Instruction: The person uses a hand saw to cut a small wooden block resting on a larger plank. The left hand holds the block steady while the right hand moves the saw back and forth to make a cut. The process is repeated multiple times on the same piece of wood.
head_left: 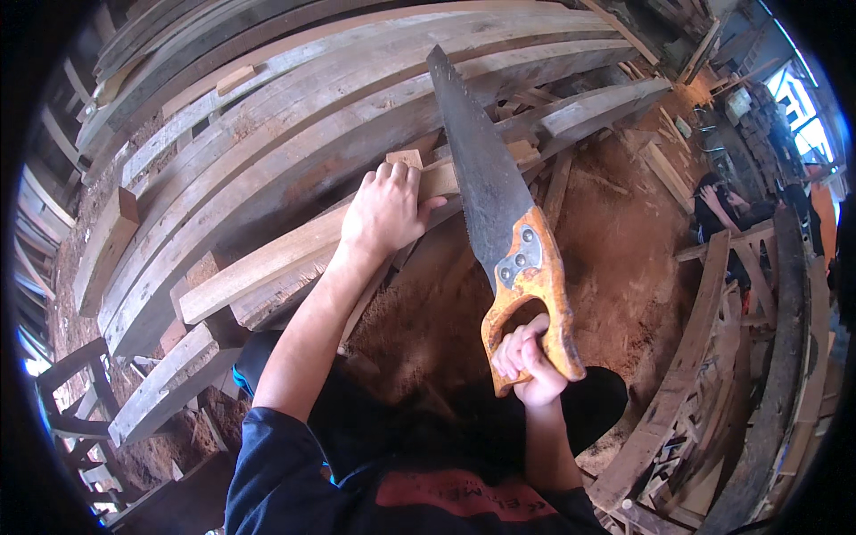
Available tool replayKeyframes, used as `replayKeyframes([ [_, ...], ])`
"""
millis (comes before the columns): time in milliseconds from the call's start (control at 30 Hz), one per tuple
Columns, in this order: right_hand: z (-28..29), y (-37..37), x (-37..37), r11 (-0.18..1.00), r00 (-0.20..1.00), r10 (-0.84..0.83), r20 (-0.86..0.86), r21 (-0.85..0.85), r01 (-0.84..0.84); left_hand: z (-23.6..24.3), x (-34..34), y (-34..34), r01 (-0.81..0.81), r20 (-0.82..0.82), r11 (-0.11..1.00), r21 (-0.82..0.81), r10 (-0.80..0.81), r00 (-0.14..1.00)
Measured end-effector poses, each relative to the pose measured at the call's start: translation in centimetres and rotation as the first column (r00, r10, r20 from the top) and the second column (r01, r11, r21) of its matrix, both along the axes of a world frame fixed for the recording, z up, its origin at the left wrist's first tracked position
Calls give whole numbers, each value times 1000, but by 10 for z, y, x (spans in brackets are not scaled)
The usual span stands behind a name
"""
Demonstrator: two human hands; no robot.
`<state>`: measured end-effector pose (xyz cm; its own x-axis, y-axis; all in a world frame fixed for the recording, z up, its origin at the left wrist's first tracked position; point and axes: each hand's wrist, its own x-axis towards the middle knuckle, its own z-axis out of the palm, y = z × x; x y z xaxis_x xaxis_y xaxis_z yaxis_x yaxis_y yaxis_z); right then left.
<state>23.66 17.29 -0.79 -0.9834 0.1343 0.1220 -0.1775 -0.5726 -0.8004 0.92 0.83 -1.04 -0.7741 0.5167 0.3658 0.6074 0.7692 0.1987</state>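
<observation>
Beams (343, 125), stacked lengthwise, closing off the far side. Floor (615, 241), brown: open room right of the blade. Squared timber (285, 260), slanting before the beams. Handsaw (486, 178), blade crossing the timber in view; contact cannot be told. Left grip (385, 209): clasped over the timber, thumb near the saw's toothed edge. Right grip (528, 361): closed on the handsaw. Step, as judged: lining up a cut; next move calls for steady timber, thumb clear.
</observation>
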Motion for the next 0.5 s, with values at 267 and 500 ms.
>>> replayKeyframes([
  [267, 2, 6, 0, 999, 1000, -9, 17, 31, 9, -1, 2, 1, -13, 9, 999, -43, 13, 1000],
  [500, 9, 16, -3, 999, 996, -4, 91, 41, 0, 2, 1, -2, -23, 52, 993, -112, 29, 998],
])
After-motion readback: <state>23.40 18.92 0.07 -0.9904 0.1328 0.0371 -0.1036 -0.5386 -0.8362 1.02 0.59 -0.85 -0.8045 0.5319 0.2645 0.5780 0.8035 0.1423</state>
